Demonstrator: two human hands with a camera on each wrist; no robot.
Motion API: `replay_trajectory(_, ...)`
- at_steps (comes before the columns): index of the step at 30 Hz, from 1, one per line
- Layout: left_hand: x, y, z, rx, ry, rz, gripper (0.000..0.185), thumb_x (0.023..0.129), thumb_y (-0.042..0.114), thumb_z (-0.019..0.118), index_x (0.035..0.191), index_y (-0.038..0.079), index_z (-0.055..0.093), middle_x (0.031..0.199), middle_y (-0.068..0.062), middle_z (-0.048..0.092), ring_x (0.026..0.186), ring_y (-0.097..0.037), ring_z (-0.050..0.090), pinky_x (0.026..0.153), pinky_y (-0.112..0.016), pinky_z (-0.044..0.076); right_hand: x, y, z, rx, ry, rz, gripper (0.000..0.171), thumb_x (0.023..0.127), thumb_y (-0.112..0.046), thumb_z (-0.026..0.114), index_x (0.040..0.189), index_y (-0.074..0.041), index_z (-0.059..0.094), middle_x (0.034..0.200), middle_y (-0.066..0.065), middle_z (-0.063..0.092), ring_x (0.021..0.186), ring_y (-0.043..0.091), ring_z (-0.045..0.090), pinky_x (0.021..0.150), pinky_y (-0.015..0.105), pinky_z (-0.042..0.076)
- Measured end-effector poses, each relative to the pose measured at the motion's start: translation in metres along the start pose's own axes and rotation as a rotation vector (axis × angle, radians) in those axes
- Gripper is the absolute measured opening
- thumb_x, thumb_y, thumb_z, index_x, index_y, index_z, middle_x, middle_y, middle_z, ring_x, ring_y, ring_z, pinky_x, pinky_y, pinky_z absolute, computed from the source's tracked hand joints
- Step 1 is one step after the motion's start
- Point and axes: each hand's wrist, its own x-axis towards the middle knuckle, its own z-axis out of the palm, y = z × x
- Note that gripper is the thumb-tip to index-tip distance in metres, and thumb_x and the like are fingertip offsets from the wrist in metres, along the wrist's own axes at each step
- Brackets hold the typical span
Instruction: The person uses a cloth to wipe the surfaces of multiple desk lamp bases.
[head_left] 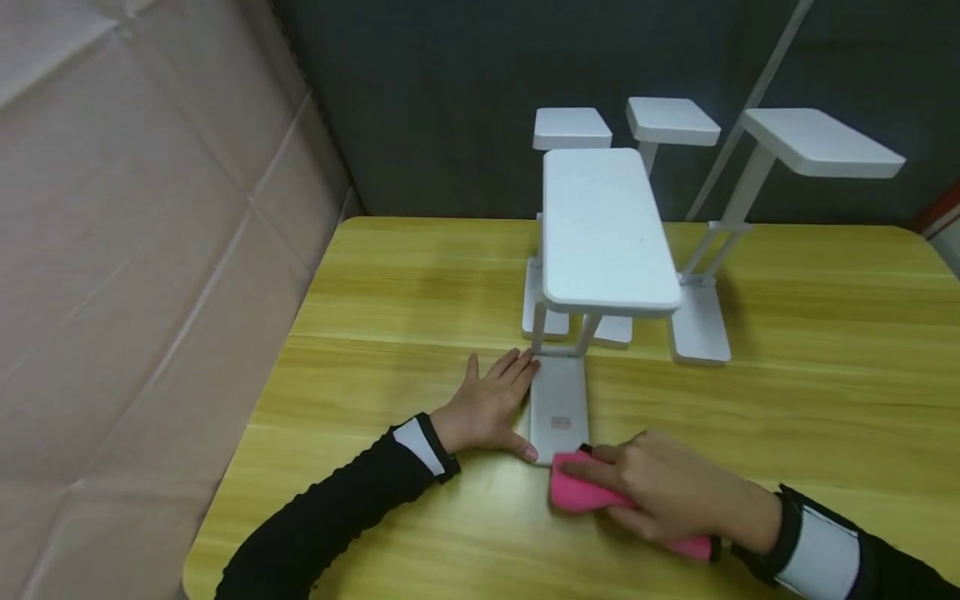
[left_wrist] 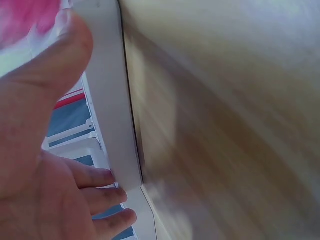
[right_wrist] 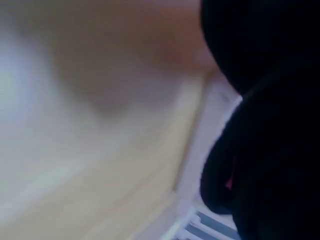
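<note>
A white stand (head_left: 603, 227) with a flat top and a long flat base (head_left: 558, 408) stands on the yellow wooden table (head_left: 810, 400). My left hand (head_left: 489, 407) lies flat on the table with straight fingers against the base's left edge, thumb along its near end. In the left wrist view the left hand's fingers (left_wrist: 97, 195) touch the white base (left_wrist: 112, 115). My right hand (head_left: 667, 492) grips a pink cloth (head_left: 583, 493) and holds it at the base's near right corner. The right wrist view is blurred and mostly dark.
Three more white stands (head_left: 813, 142) with flat tops stand behind the first one, toward the back right. A cardboard panel (head_left: 135, 250) walls off the left side and a dark screen (head_left: 435, 92) the back. The table's near edge is close to my arms.
</note>
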Motion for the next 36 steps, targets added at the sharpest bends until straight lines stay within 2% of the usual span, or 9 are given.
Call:
replay_trajectory(3, 0.004, -0.003, 0.000, 0.020, 0.011, -0.012, 0.129, 0.062, 0.076, 0.068, 0.153, 0.004, 0.011, 0.159, -0.011, 0.008, 0.145, -0.025, 0.006, 0.105, -0.070, 0.006, 0.020, 0.020, -0.001, -0.096, 0.092, 0.099, 0.056, 0.074, -0.021, 0.073, 0.126, -0.005, 0.059, 0.082, 0.008, 0.066, 0.045, -0.002, 0.035, 0.039, 0.015, 0.030)
replay_trajectory(6, 0.006, -0.005, 0.001, 0.022, 0.005, -0.028, 0.130, 0.062, 0.077, 0.067, 0.153, 0.004, 0.011, 0.159, -0.010, 0.010, 0.145, -0.025, 0.007, 0.105, -0.070, 0.008, 0.040, 0.039, 0.004, -0.322, 0.114, 0.179, 0.055, 0.077, -0.022, 0.073, 0.127, -0.004, 0.058, 0.081, 0.011, 0.063, 0.042, 0.006, 0.037, 0.036, 0.021, 0.030)
replay_trajectory(10, 0.007, -0.006, 0.004, 0.003, -0.026, -0.024, 0.128, 0.063, 0.078, 0.066, 0.153, 0.006, 0.013, 0.159, -0.009, 0.011, 0.145, -0.025, 0.008, 0.103, -0.071, 0.010, 0.058, 0.044, 0.017, -0.665, -0.043, 0.233, 0.066, 0.081, -0.041, 0.071, 0.129, 0.000, 0.054, 0.083, 0.015, 0.061, 0.048, 0.016, 0.048, 0.034, 0.026, 0.034)
replay_trajectory(13, 0.007, -0.007, 0.003, -0.004, -0.034, -0.019, 0.126, 0.064, 0.078, 0.066, 0.153, 0.006, 0.014, 0.159, -0.010, 0.012, 0.145, -0.025, 0.007, 0.103, -0.071, 0.010, 0.066, 0.041, 0.022, -0.769, -0.177, 0.258, 0.083, 0.078, -0.059, 0.067, 0.131, 0.002, 0.051, 0.087, 0.016, 0.063, 0.055, 0.017, 0.052, 0.035, 0.026, 0.036)
replay_trajectory(15, 0.007, -0.007, 0.002, 0.001, -0.031, -0.020, 0.126, 0.064, 0.077, 0.066, 0.153, 0.006, 0.014, 0.159, -0.009, 0.011, 0.145, -0.025, 0.007, 0.103, -0.071, 0.010, 0.068, 0.038, 0.022, -0.771, -0.216, 0.269, 0.085, 0.077, -0.062, 0.067, 0.132, 0.000, 0.051, 0.086, 0.014, 0.063, 0.055, 0.016, 0.051, 0.035, 0.025, 0.036)
replay_trajectory(19, 0.008, -0.009, -0.001, 0.014, -0.036, -0.023, 0.126, 0.064, 0.077, 0.066, 0.153, 0.005, 0.012, 0.159, -0.008, 0.009, 0.145, -0.024, 0.005, 0.103, -0.071, 0.010, 0.068, 0.030, 0.016, -0.727, -0.226, 0.216, 0.063, 0.081, -0.039, 0.069, 0.129, -0.002, 0.055, 0.078, 0.009, 0.060, 0.052, 0.014, 0.045, 0.033, 0.024, 0.032)
replay_trajectory(23, 0.007, -0.009, -0.002, 0.029, -0.048, -0.026, 0.127, 0.064, 0.077, 0.066, 0.153, 0.004, 0.010, 0.159, -0.008, 0.008, 0.145, -0.024, 0.006, 0.104, -0.071, 0.010, 0.061, 0.018, 0.016, -0.649, -0.170, 0.126, 0.050, 0.075, -0.020, 0.069, 0.120, 0.001, 0.059, 0.072, 0.007, 0.059, 0.045, 0.011, 0.041, 0.032, 0.023, 0.031)
replay_trajectory(30, 0.007, -0.008, -0.002, 0.073, -0.042, -0.034, 0.126, 0.065, 0.074, 0.068, 0.153, 0.003, 0.012, 0.159, -0.009, 0.011, 0.145, -0.024, 0.008, 0.104, -0.070, 0.011, 0.044, 0.003, 0.017, -0.462, -0.070, 0.038, 0.047, 0.071, -0.017, 0.068, 0.114, 0.000, 0.061, 0.067, 0.003, 0.058, 0.041, 0.008, 0.039, 0.033, 0.022, 0.026)
replay_trajectory(36, 0.006, -0.009, -0.001, 0.072, -0.043, -0.038, 0.128, 0.064, 0.076, 0.067, 0.153, 0.004, 0.010, 0.159, -0.008, 0.009, 0.145, -0.023, 0.007, 0.104, -0.070, 0.011, 0.028, -0.005, 0.015, -0.239, -0.065, 0.021, 0.042, 0.073, -0.019, 0.069, 0.111, -0.006, 0.059, 0.074, -0.001, 0.056, 0.043, 0.002, 0.029, 0.035, 0.021, 0.022)
